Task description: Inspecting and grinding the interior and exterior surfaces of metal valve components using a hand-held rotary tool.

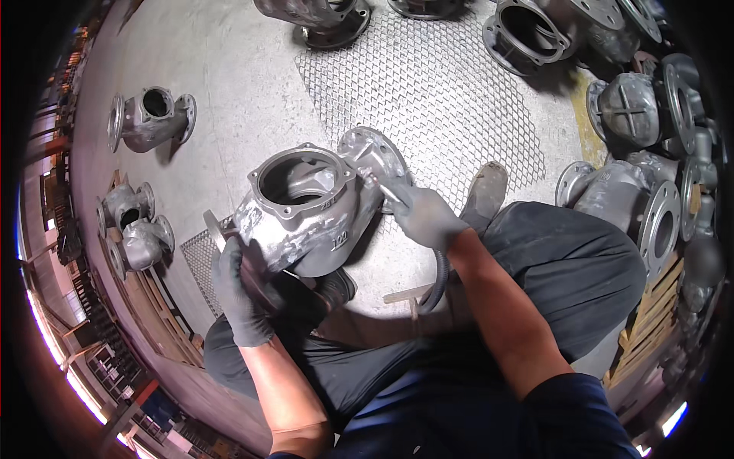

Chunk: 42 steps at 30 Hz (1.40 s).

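Note:
A grey cast-metal valve body (306,222) stands before me, its round bolted-style opening facing up and a flange at each side. My left hand (241,287), in a grey glove, grips the flange at its left end. In my right hand (430,217), also gloved, is a slim metal hand tool (388,191) with its tip against the casting near the far right flange (376,157). A black hose (439,284) runs down from below that hand; its join to the tool is hidden.
Metal mesh (413,84) covers part of the floor ahead. More castings stand at the left (153,118), with others at the far side and many piled on the right (631,111). My boot (486,191) is just right of the workpiece. A wooden pallet (648,325) lies at right.

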Motion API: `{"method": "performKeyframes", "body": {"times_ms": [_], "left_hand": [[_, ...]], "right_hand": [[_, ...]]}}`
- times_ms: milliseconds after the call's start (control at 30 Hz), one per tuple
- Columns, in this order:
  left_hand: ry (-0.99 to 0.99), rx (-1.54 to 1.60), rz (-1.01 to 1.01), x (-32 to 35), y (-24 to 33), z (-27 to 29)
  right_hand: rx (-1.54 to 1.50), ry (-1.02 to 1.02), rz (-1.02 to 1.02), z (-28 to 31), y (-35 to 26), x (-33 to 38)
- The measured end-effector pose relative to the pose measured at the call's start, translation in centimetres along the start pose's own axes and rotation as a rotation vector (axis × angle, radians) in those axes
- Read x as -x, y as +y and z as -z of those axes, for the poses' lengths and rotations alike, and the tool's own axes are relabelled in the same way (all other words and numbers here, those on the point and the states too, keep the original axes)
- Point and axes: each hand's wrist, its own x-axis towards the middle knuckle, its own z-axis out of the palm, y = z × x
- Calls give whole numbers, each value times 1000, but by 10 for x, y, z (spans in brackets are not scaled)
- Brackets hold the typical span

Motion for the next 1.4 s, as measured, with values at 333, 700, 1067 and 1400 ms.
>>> {"method": "performKeyframes", "body": {"times_ms": [333, 700, 1067, 1400], "left_hand": [[67, -44, 4, -3, 3, -7], [59, 54, 14, -9, 1, -9], [84, 128, 38, -1, 17, -34], [71, 137, 66, 6, 30, -51]], "right_hand": [[-42, 126, 189, -22, 6, 5], [5, 179, 176, -20, 2, 4], [-33, 183, 238, -13, 7, -2], [-44, 76, 142, 0, -2, 12]]}}
